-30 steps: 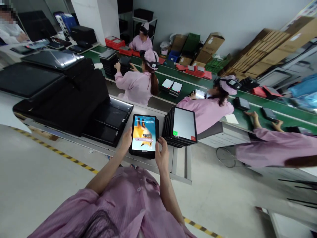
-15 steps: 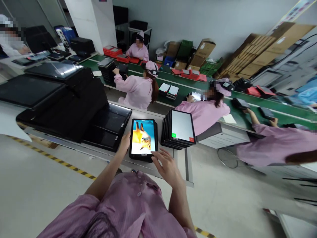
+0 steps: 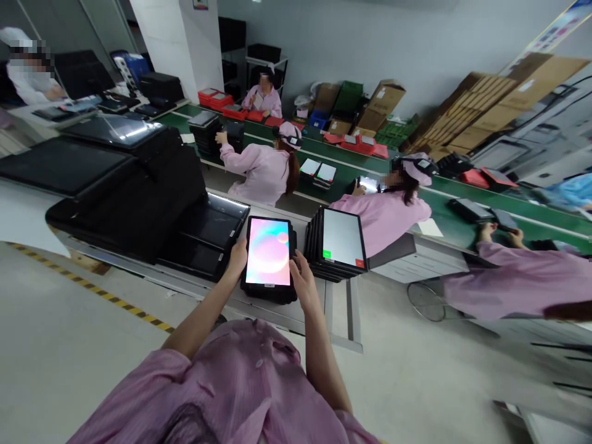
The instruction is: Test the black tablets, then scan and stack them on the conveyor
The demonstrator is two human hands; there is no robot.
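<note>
Flat black-framed glass tablet [image 3: 268, 254] lay mid-frame on black slab pile [image 3: 269, 295]! Left hand [image 3: 238, 259] touched left edge, grip unclear; right hand [image 3: 303, 277] unclenched opposite. Looked stiff, slick, fragile; side edges suited holding.

The black-framed tablet [image 3: 268, 251] shows pink and blue, the floor tape [image 3: 115, 301] yellow-and-black stripes.

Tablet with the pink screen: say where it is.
Head view, just left of centre: the tablet sits between the left hand and right hand, a stack of tablets to its right.
</note>
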